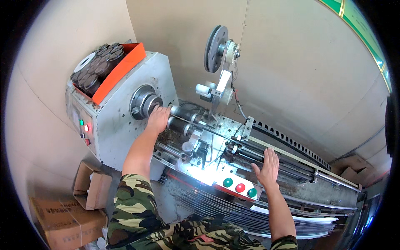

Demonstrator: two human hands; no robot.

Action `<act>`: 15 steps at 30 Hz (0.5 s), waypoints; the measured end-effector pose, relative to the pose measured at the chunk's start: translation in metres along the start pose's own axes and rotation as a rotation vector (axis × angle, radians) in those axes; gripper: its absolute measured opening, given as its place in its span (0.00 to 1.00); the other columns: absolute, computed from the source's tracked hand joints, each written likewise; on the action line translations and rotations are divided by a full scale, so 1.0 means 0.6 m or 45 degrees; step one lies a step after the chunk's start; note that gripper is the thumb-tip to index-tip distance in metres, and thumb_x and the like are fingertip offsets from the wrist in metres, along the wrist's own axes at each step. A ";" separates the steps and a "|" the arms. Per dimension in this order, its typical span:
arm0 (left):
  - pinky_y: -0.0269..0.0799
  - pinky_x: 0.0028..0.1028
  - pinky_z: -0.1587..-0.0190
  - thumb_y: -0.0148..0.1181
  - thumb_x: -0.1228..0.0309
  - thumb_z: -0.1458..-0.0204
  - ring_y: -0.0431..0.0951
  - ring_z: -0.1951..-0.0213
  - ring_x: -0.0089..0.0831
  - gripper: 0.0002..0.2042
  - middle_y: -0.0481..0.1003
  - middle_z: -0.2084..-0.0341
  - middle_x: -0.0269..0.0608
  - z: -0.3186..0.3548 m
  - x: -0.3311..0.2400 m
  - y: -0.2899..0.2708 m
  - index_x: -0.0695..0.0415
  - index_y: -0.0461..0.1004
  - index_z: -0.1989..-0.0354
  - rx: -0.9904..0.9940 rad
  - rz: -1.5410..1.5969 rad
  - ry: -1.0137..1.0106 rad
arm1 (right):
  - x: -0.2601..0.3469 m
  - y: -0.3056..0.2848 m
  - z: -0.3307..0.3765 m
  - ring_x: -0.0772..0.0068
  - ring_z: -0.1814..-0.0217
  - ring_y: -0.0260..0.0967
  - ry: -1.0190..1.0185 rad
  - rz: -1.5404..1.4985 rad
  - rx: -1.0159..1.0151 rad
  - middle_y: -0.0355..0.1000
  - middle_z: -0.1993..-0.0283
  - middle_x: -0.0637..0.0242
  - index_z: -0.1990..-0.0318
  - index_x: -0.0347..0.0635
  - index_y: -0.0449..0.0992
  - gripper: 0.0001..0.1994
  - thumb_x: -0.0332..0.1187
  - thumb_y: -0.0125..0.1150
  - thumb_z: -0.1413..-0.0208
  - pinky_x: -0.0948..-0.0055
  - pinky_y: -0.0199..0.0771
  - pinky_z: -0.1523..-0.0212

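Observation:
At the front of the round metal chuck [151,104], my left hand [158,119] has its fingers curled together over the near end of a thin dark rod [208,130]. Its thumb and fingertips are partly hidden. From there the rod slants right across the machine bed, past two dark rollers with white ends [180,124]. My right hand [268,168] is open, thumb apart and fingers stretched out, over the bars at the right. Just below it sits a white button panel [233,193] with two green buttons and a red one.
An orange tray [121,74] of dark round pieces stands on the grey machine housing [114,121]. A grey reel [216,49] rises behind the bed. Many long thin rods [233,212] lie along the front. Cardboard boxes [68,223] stand at lower left. A bright light glares near the panel.

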State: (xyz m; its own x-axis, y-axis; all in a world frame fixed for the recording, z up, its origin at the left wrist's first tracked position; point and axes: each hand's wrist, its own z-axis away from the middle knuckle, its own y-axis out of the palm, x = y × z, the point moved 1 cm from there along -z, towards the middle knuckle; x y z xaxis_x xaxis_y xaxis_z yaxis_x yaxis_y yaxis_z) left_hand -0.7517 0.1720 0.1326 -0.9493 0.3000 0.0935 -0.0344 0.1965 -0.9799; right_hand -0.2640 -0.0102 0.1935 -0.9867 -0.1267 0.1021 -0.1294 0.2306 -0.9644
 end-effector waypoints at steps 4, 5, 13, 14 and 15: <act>0.59 0.37 0.34 0.51 0.74 0.45 0.71 0.43 0.38 0.22 0.74 0.50 0.45 -0.010 -0.004 -0.011 0.60 0.67 0.39 0.091 0.023 0.016 | -0.008 0.003 0.003 0.46 0.25 0.51 -0.003 -0.014 -0.033 0.59 0.30 0.44 0.35 0.31 0.62 0.40 0.45 0.71 0.51 0.52 0.47 0.25; 0.60 0.37 0.35 0.51 0.74 0.45 0.71 0.43 0.39 0.22 0.75 0.50 0.45 -0.012 -0.005 -0.014 0.60 0.67 0.40 0.095 0.027 0.023 | -0.010 0.004 0.005 0.46 0.25 0.52 -0.006 -0.013 -0.044 0.59 0.30 0.44 0.35 0.30 0.62 0.40 0.44 0.71 0.51 0.52 0.47 0.25; 0.67 0.37 0.42 0.51 0.74 0.45 0.74 0.47 0.41 0.18 0.77 0.55 0.44 -0.033 -0.018 -0.020 0.57 0.72 0.44 0.195 -0.007 0.036 | -0.032 0.013 0.011 0.45 0.26 0.52 -0.003 -0.027 -0.073 0.59 0.30 0.43 0.35 0.30 0.62 0.40 0.45 0.70 0.50 0.51 0.48 0.26; 0.67 0.37 0.42 0.51 0.74 0.45 0.74 0.48 0.41 0.18 0.78 0.55 0.44 -0.035 -0.019 -0.017 0.57 0.72 0.45 0.187 0.000 0.026 | -0.035 0.015 0.011 0.45 0.26 0.52 -0.002 -0.026 -0.075 0.59 0.30 0.43 0.35 0.30 0.62 0.40 0.45 0.70 0.50 0.51 0.48 0.26; 0.68 0.38 0.43 0.50 0.74 0.45 0.75 0.49 0.41 0.17 0.78 0.56 0.44 -0.038 -0.019 -0.012 0.58 0.72 0.46 0.179 0.006 0.015 | -0.038 0.017 0.012 0.45 0.26 0.53 0.000 -0.033 -0.081 0.59 0.30 0.43 0.35 0.30 0.62 0.40 0.45 0.70 0.50 0.51 0.48 0.26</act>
State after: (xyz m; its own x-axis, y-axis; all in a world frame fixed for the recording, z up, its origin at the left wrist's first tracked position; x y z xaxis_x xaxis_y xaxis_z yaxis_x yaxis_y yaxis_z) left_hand -0.7338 0.1883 0.1426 -0.9458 0.3119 0.0902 -0.0742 0.0626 -0.9953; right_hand -0.2423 -0.0118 0.1799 -0.9829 -0.1334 0.1267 -0.1608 0.2878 -0.9441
